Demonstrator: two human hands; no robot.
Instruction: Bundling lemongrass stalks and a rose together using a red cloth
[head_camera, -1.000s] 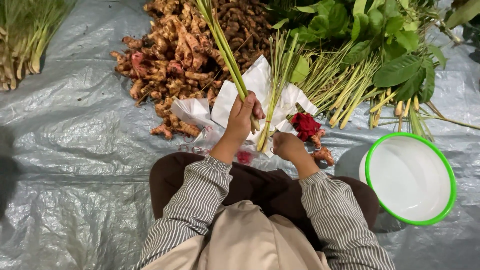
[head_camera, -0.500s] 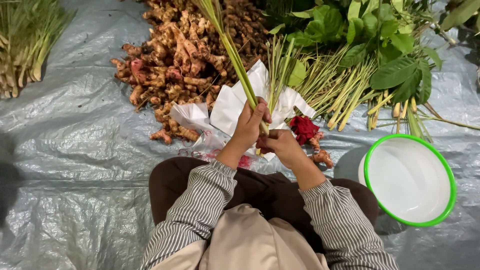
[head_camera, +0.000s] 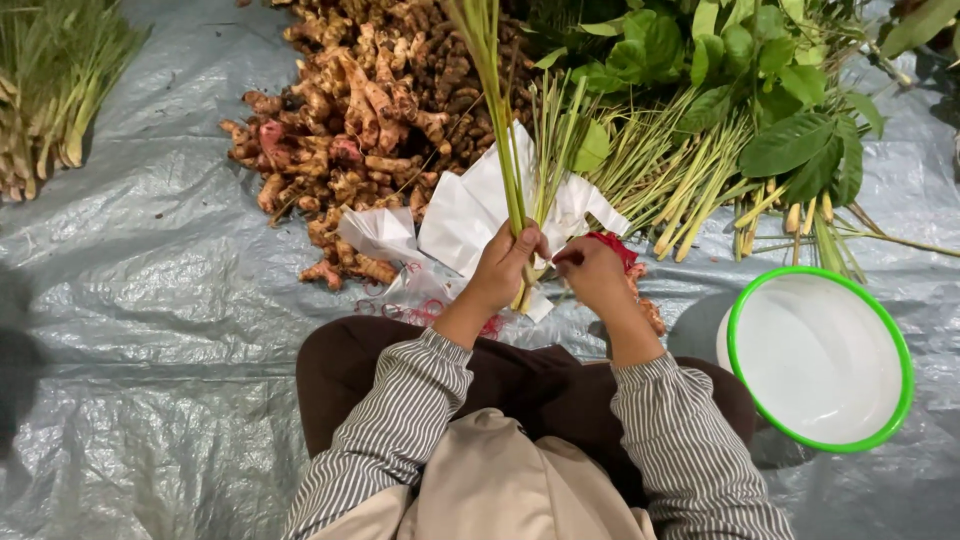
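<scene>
Two hands meet over the lap: left hand (head_camera: 503, 268) clenched around a lemongrass bundle (head_camera: 497, 120) held upright, right hand (head_camera: 590, 272) pinching a red band (head_camera: 612, 248) at its base. Beyond lie white paper sheets (head_camera: 470, 215), then a galangal heap (head_camera: 370, 110). Risk: slack grip could let stalks slide and splay.

cam: one only, on my head, no 2nd view to share w/
facing: steeply down over my lap + striped sleeves, tarp (head_camera: 150, 300) ahead
range: close; my left hand (head_camera: 505, 265) & right hand (head_camera: 590, 272) sit mid-frame
edges: root pile (head_camera: 350, 130) top, white bowl (head_camera: 815, 355) lower right
</scene>
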